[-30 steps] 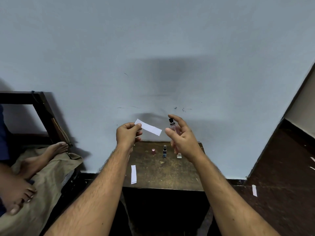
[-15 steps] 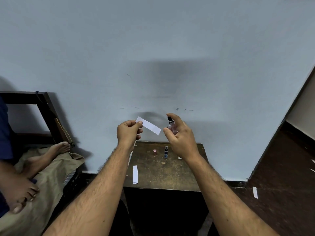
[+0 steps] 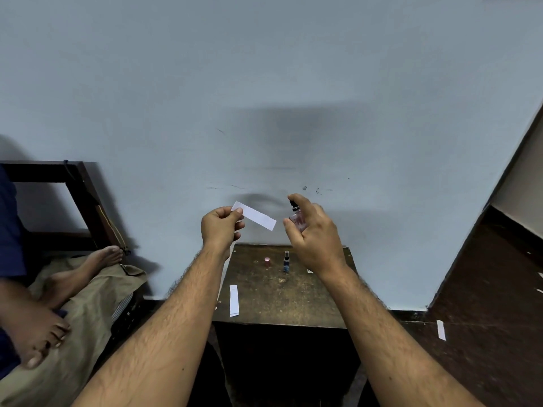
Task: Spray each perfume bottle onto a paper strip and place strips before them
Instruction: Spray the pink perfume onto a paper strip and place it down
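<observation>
My left hand (image 3: 221, 227) pinches one end of the paper strip (image 3: 254, 215), leaving its free end facing the nozzle. My right hand (image 3: 316, 236) grips the pink perfume bottle (image 3: 298, 218), forefinger on the pump, above the counter (image 3: 293, 295), aimed to wet the paper only.

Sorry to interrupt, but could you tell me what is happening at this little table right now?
A person is testing perfumes. The left hand pinches a paper strip in the air, while the right hand holds a small pinkish bottle aimed at it, forefinger on the sprayer. On the table stand a blue bottle and a pink cap, with spare strips near the front left edge.
</observation>
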